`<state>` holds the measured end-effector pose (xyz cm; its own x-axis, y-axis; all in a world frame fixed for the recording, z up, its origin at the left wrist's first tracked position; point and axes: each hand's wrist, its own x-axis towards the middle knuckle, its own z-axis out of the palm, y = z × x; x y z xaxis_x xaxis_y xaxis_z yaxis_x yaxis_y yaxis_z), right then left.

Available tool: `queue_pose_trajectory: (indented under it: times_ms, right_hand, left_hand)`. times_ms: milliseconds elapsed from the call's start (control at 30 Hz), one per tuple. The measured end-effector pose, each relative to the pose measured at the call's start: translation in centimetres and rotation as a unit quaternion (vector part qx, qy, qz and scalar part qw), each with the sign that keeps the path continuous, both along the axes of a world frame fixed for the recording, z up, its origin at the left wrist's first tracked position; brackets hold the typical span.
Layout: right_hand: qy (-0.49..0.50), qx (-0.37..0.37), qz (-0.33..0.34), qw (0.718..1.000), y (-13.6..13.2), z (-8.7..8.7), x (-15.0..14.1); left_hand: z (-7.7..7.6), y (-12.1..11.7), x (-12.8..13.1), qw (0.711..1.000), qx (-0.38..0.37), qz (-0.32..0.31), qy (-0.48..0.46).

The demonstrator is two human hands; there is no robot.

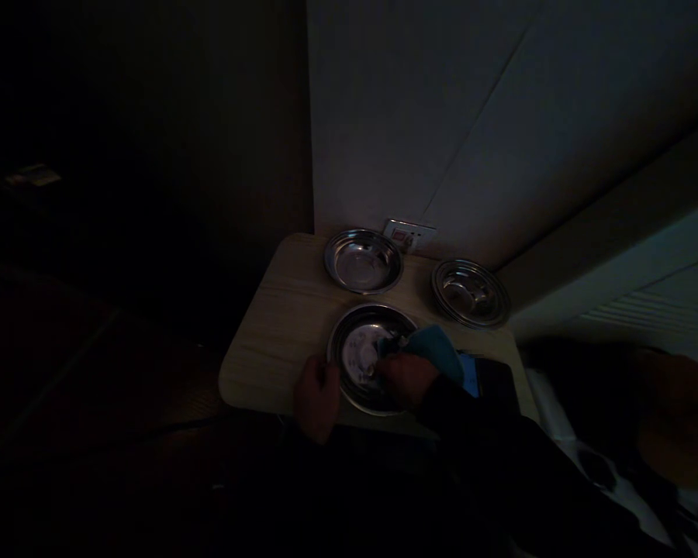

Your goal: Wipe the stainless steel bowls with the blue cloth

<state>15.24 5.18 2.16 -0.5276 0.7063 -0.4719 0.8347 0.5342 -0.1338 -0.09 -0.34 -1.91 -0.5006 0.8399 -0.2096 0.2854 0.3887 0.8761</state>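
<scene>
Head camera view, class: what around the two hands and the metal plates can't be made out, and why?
All in the head view:
Near plate: part of its right side, hidden by the right hand and blue cloth.
Left hand: whether it grips the rim; too dark.
Plates at the right: how many; dim light, overlapping rims.
Dark object beside the cloth: what it is; shadow, merging with the sleeve.
</scene>
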Motion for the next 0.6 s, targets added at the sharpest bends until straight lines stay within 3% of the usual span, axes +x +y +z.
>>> queue_pose_trajectory:
  times_ms: [133, 333, 600]
  right_hand:
    - [0.011, -0.006, -0.003, 1.000, -0.1, -0.5, -0.1]
    - [0.010, -0.011, -0.025, 1.000, 0.0, -1.1, -0.6]
    - [0.005, 0.025, -0.051, 0.998, 1.6, -1.4, -4.3]
  left_hand:
    - [0.1, 1.2, -0.8, 0.999, 0.002, -0.034, -0.004]
    - [-1.2, 2.9, -0.6, 0.993, 0.056, -0.099, -0.022]
    - [-1.2, 2.3, -0.5, 0.994, 0.061, -0.084, 0.011]
